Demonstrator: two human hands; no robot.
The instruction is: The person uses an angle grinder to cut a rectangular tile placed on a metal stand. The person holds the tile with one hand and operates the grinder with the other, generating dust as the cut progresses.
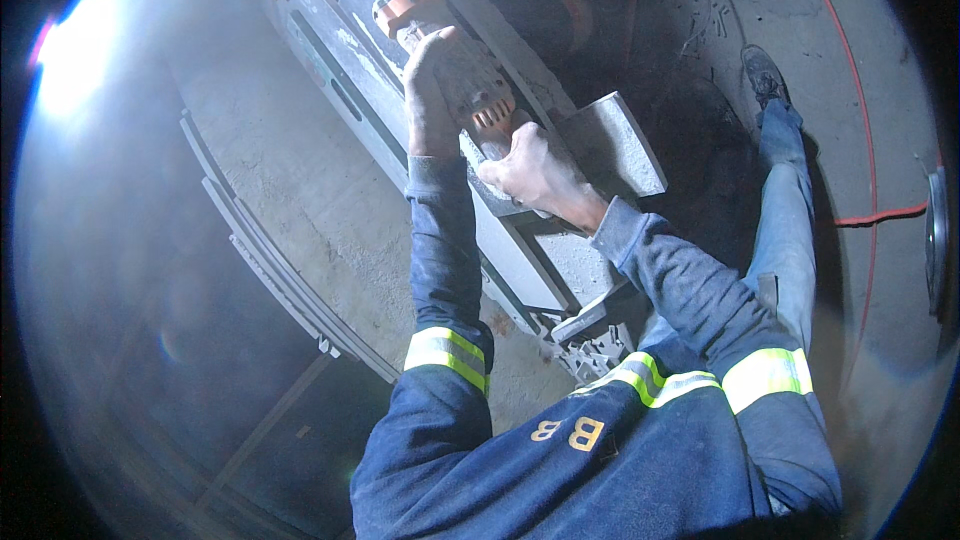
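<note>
A dusty orange-and-grey angle grinder (465, 75) lies along a long grey slab, its metal head pointing up and away to the left. My left hand (430, 105) is closed around the front of its body, thumb laid along the casing. My right hand (540, 172) is wrapped round the rear end, just behind the orange vents. The grinder's disc cannot be made out. Beneath the tool, pale dust covers the long slab (520, 50). A shorter grey block (615, 145) sits crosswise beside my right hand.
Left of the slab runs a long slotted bar (340, 90); thin strips (265, 255) lie on the floor further left. Small offcuts (600, 350) are heaped near my body. A red cord (855, 70) crosses the floor at right, near my shoe (765, 77). Bright light glares upper left.
</note>
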